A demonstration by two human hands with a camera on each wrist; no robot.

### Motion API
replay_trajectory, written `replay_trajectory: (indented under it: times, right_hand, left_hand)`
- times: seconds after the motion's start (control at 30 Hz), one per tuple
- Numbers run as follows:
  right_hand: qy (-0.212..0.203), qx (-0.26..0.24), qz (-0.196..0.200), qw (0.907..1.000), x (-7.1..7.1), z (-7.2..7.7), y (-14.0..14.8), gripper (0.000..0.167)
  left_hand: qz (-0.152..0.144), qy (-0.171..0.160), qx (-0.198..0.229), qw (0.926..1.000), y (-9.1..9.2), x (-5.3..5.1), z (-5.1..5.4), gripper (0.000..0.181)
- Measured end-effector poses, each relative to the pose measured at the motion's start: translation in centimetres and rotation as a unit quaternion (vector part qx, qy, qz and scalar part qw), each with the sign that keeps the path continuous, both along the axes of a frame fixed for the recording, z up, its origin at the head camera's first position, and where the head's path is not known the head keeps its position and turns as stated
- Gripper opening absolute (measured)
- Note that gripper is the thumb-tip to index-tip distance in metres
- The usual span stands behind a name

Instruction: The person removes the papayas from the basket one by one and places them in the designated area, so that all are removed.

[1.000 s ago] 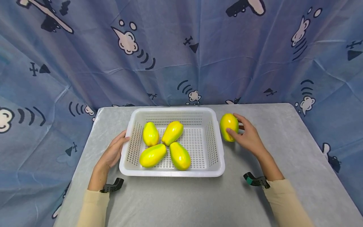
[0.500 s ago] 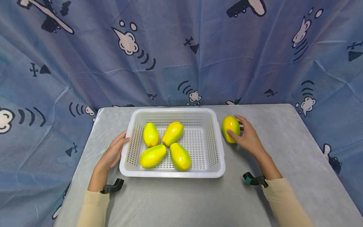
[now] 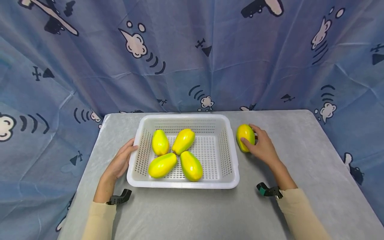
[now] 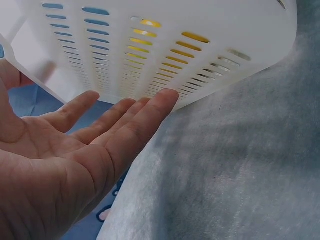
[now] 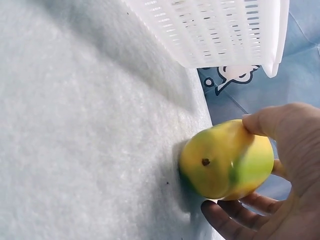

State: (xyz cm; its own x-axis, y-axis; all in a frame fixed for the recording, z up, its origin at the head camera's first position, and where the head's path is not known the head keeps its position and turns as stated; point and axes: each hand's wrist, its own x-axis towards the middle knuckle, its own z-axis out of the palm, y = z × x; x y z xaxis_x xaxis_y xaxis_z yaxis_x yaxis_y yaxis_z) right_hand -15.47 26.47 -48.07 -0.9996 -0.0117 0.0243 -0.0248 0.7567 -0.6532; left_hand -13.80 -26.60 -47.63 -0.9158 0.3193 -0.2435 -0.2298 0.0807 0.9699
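Note:
A white plastic basket (image 3: 183,184) holds several yellow-green papayas (image 3: 191,165) in its left and middle part. At its left side, my left hand (image 3: 119,161) grips the rim with the thumb over the edge; in the left wrist view, the fingers (image 4: 135,125) reach along the outer slotted wall (image 4: 115,50). Right of the basket, my right hand (image 3: 264,146) holds another papaya (image 3: 245,137) between thumb and fingers. The right wrist view shows that papaya (image 5: 225,162) at the table surface, the thumb on its upper side and fingers around the far side.
A grey cloth-covered table (image 3: 192,216) lies under everything. Behind it hangs a blue patterned curtain (image 3: 180,66). The basket's right wall (image 3: 223,150) stands a short gap from the held papaya. Black bands (image 3: 120,196) are on both wrists.
My right hand and its papaya have moved slightly to the right and nearer, away from the basket and down toward the table. The left hand and basket are practically unchanged.

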Motion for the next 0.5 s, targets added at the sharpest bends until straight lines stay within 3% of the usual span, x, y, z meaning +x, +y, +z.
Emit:
replay_trajectory:
  times: [0.5]
  right_hand:
    - [-0.026,0.006,-0.003,0.9996,-0.25,-0.11,-0.06,0.087]
  left_hand:
    - [0.001,0.011,-0.002,0.9999,-0.05,0.02,-0.18,0.062]
